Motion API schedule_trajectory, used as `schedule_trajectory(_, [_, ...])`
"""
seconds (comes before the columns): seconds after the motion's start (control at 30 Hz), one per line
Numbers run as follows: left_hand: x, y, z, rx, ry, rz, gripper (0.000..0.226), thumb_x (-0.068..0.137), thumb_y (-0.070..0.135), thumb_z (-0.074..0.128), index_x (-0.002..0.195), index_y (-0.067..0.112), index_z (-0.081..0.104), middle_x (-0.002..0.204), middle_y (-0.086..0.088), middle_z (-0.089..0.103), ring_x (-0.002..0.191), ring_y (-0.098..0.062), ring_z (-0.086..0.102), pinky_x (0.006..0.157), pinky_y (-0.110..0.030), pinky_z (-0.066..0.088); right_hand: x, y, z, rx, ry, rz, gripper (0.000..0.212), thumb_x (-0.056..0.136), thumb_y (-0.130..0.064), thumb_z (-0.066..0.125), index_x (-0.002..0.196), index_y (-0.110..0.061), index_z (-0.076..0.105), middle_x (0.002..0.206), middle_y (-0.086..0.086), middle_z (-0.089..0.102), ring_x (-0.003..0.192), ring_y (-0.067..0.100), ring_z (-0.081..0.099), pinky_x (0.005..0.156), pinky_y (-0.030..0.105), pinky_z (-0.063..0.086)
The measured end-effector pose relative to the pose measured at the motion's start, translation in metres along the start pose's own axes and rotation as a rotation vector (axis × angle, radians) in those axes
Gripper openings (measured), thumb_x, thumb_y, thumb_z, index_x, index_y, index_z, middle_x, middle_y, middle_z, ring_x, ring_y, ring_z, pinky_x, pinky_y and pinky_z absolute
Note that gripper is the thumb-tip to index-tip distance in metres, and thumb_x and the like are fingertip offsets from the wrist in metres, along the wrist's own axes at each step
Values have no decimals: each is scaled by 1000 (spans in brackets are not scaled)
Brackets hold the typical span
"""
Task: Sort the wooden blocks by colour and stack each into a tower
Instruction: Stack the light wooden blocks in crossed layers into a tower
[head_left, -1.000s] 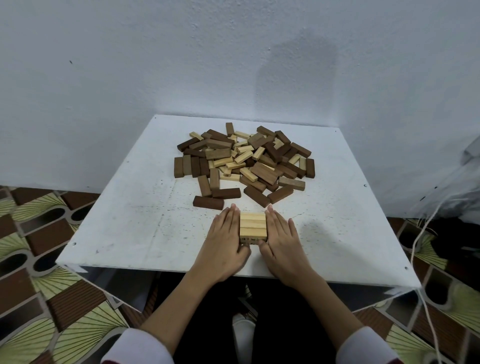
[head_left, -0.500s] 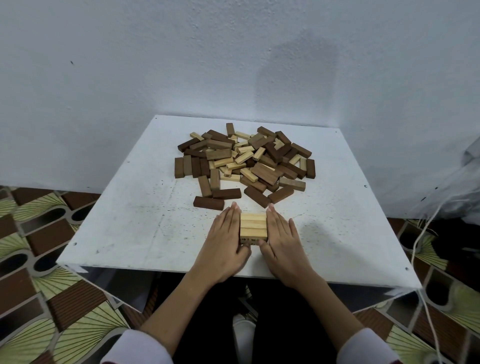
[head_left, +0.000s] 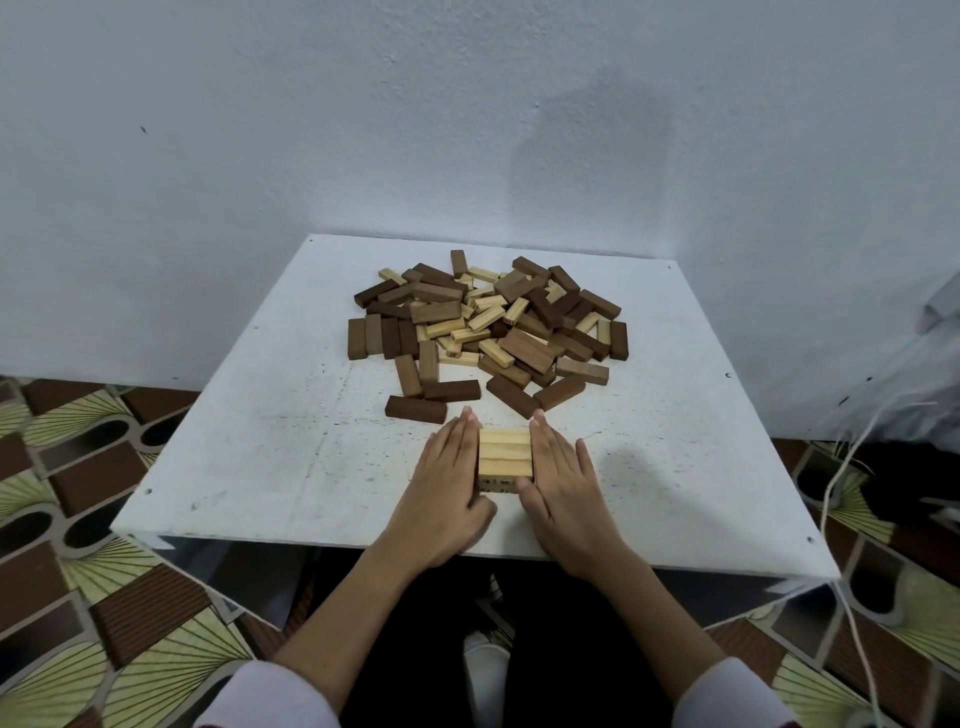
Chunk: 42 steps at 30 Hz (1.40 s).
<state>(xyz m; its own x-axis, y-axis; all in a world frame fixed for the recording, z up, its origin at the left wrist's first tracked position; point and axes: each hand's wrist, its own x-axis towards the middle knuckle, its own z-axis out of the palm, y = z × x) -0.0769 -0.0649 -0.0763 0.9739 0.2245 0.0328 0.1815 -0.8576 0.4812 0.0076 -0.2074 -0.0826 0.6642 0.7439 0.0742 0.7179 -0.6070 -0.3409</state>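
A low stack of light wooden blocks (head_left: 505, 453) stands near the front of the white table (head_left: 249, 447), its top layer three blocks side by side. My left hand (head_left: 445, 483) presses flat against its left side with straight fingers. My right hand (head_left: 562, 480) presses flat against its right side the same way. Behind them lies a loose pile of blocks (head_left: 488, 325), dark brown, mid brown and light ones mixed. A dark brown block (head_left: 415, 409) lies just beyond my left fingertips.
A white wall rises directly behind the table. Patterned floor tiles (head_left: 78, 561) show left and right. Thin cords (head_left: 852, 467) hang past the table's right edge. My legs and a white shoe (head_left: 485, 670) are under the front edge.
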Motion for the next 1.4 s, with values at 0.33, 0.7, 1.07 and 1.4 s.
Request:
schedule_trajectory(0.33, [13,-28,-35,-395,447,14,42,79,-6,40,117,8,53,116,-2,47,106,5,38,91,-2,29,28,7,-42,541,457,91,21,94,-9,47,111,-10,60,106,4,63,95,17,61,82,28,53])
schedule_trajectory(0.7, [121,-45,-56,-57,278,-65,23,92,12,55,112,2,60,116,-12,53,113,-23,42,84,-17,29,150,-15,-53,6,-20,0,22,93,-19,52,107,-4,59,110,11,57,105,26,50,82,36,44])
schedule_trajectory(1.07, [148,-49,-58,-70,232,-168,21,82,6,61,101,2,53,112,-17,51,106,-28,43,77,-25,35,177,-11,-56,-218,-9,42,28,88,-15,52,114,-6,52,115,9,54,110,27,47,73,37,43])
schedule_trajectory(1.4, [137,-54,-69,-250,215,-156,50,89,9,54,135,26,47,128,-17,37,124,-30,33,105,-33,32,202,0,-58,-264,2,-156,36,81,-2,53,117,-8,53,131,13,38,124,27,29,74,34,43])
